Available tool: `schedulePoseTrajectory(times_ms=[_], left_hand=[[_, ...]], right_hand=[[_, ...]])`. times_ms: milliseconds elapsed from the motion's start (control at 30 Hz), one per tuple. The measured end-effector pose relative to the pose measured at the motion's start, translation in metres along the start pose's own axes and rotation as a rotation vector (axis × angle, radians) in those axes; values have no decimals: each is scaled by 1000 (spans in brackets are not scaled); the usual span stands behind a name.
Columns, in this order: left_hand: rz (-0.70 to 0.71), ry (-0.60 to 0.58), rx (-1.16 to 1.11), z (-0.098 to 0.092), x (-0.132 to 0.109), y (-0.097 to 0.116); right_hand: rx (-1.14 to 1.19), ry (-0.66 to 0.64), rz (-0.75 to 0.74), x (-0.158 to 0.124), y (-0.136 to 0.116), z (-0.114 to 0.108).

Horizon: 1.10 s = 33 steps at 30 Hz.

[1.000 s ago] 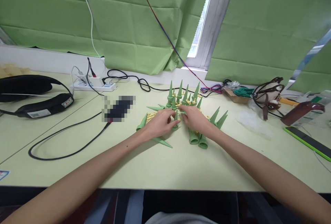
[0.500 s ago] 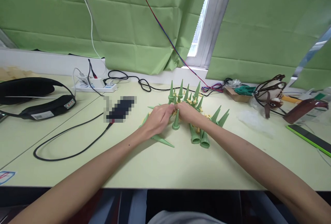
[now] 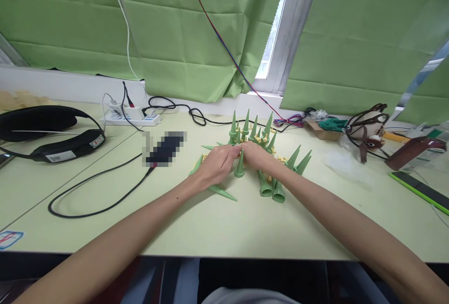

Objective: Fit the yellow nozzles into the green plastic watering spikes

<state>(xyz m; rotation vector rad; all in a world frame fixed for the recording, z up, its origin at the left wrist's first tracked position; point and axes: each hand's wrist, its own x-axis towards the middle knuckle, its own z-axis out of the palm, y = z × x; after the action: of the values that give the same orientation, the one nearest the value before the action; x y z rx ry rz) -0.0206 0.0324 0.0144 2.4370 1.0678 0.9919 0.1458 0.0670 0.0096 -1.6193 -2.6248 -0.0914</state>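
My left hand (image 3: 220,161) and my right hand (image 3: 255,155) meet over a cluster of green plastic cones. Both have their fingers closed together; what they pinch is hidden behind them. One green cone (image 3: 239,166) stands upright on the table just in front of the hands. Another cone (image 3: 223,193) lies on its side by my left wrist. Several upright cones (image 3: 246,125) with small yellow pieces (image 3: 257,138) among them stand behind the hands. Under my right forearm two cones (image 3: 278,193) lie with their hollow ends toward me.
On the left of the table (image 3: 196,229) are a black headset (image 3: 66,147), a power strip (image 3: 131,118) and a blurred dark device (image 3: 164,148) on a black cable. To the right lie a clear plastic bag (image 3: 345,166), a brown bottle (image 3: 414,152) and a green-edged phone (image 3: 423,191).
The hands stay together in nearly the same place, with only a slight shift of the fingers. The whole view has moved a little. The cones look unmoved.
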Motion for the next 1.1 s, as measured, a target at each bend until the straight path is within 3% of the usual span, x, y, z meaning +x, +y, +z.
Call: schedulePoseTrajectory(times_ms=[333,800,967,1100], left_hand=[[104,-46,43,1,-1,1],[69,-35,50,1,-1,3],[70,-43,59,1,-1,3],[65,-51,99,3,-2,3]], right_hand=[[42,-16,-7,3,0,1],[98,36,12,-6,-8,-7],[125,93,-8,-12,-5,-10],[209,241,7,-23,-1,-12]])
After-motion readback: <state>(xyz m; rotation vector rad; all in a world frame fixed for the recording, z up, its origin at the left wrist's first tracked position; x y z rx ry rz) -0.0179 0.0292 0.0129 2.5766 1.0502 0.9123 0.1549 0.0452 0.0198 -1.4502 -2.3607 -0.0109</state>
